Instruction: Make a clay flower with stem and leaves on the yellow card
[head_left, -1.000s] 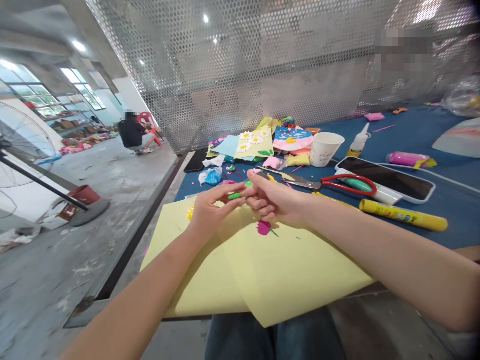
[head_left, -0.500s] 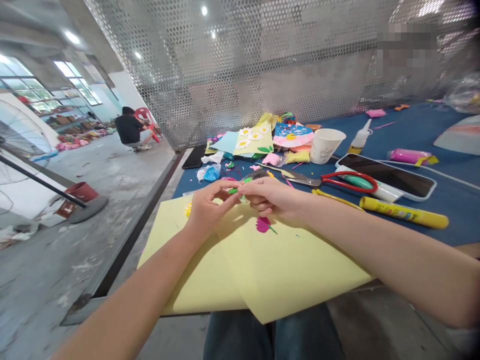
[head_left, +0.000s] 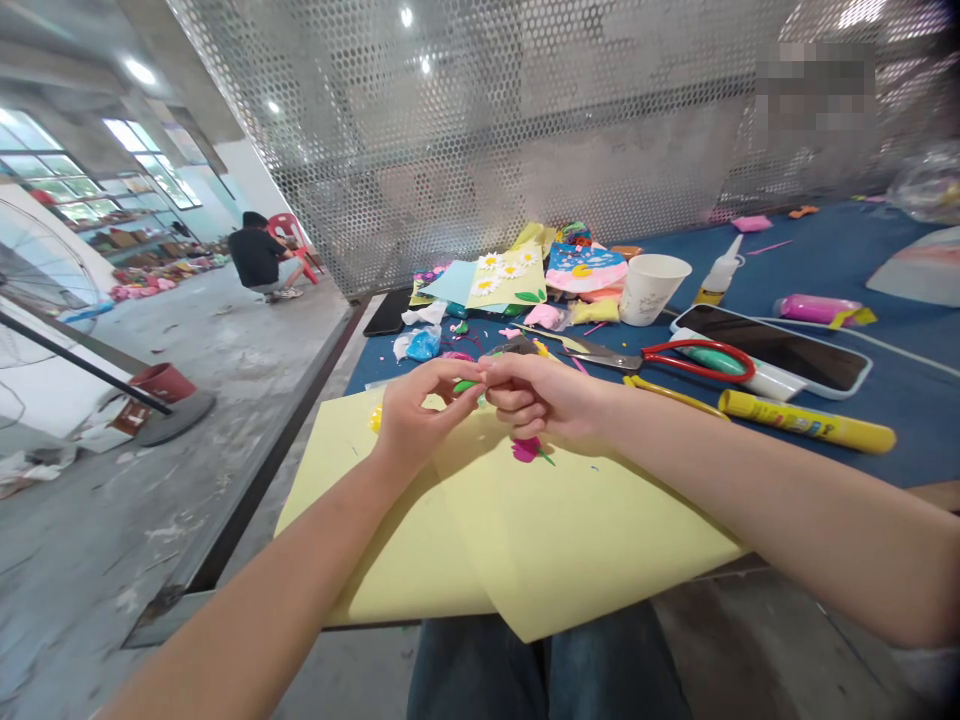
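Between the fingertips of my two hands is a small piece of green modelling clay (head_left: 464, 386). My left hand (head_left: 420, 405) pinches it from the left, thumb and forefinger together. My right hand (head_left: 536, 395) meets it from the right with its fingers curled, which hides part of the piece. Below them lies yellow paper (head_left: 420, 560), overlapping in the middle. A magenta clay flower (head_left: 526, 450) with a thin green stem rests on the paper just under my right hand. Something yellow (head_left: 376, 419) shows beside my left hand.
Red-handled scissors (head_left: 697, 362), a yellow glue stick (head_left: 806, 422), a phone (head_left: 780, 350), a paper cup (head_left: 651, 290) and a glue bottle (head_left: 720, 272) stand or lie on the blue table. A daisy card (head_left: 507, 277) leans behind. A person (head_left: 259, 255) crouches far left.
Both hands stay together at nearly the same place. My right hand's fingers have shifted slightly and now cover more of the green clay and the magenta flower.
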